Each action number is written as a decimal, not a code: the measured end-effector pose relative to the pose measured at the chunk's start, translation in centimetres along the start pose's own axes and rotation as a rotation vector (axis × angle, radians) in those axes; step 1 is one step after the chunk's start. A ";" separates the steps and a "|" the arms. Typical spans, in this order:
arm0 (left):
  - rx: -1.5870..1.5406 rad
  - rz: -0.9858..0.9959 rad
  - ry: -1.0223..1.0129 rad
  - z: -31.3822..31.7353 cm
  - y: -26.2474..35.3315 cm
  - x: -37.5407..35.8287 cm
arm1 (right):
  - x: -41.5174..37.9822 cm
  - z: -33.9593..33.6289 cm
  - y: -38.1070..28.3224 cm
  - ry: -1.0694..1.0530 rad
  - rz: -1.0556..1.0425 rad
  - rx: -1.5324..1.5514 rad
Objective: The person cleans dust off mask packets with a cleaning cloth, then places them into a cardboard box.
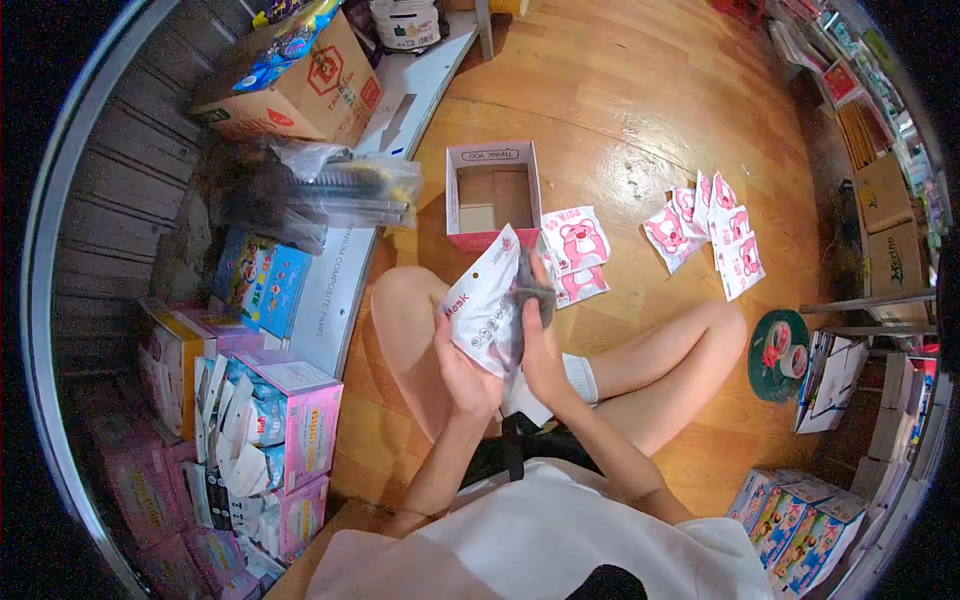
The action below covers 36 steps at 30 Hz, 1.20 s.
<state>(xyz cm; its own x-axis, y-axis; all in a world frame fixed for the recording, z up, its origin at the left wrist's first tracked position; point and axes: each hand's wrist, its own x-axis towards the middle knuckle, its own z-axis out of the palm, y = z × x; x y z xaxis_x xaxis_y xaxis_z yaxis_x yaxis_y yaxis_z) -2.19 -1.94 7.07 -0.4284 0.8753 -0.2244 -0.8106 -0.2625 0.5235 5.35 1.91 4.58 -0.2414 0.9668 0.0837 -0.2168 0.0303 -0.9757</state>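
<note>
White mask pouch (pixel 487 300), pink print, hanging hole, gripped in both hands (pixel 500 365).

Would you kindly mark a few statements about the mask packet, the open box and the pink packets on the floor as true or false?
1. Both hands hold the white mask packet. True: the left hand and the right hand grip it.
2. The open box is packed full. False: it looks nearly empty.
3. Pink packets lie on the wooden floor. True.
4. The person stands at a table. False: they sit cross-legged on the floor.
5. The tape rolls sit inside the open box. False: they lie on a green disc to the right.
</note>
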 end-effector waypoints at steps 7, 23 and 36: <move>-0.238 -0.201 -0.208 -4.2 1.1 1.5 | -7.1 1.3 -1.4 -0.220 -0.237 -0.605; -0.313 -0.036 0.198 -3.8 0.2 2.0 | -4.4 2.2 2.2 0.101 0.333 0.266; -0.124 -0.103 0.353 -2.8 0.9 0.9 | -6.3 -7.0 6.0 0.258 0.223 -0.239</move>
<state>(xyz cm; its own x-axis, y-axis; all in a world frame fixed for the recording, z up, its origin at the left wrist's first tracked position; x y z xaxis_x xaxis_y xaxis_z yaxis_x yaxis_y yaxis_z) -4.49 -2.52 5.01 -0.4363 0.7113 -0.5511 -0.8892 -0.2469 0.3852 12.13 -2.22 -3.24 -0.0059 0.9874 -0.1584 0.0474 -0.1580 -0.9863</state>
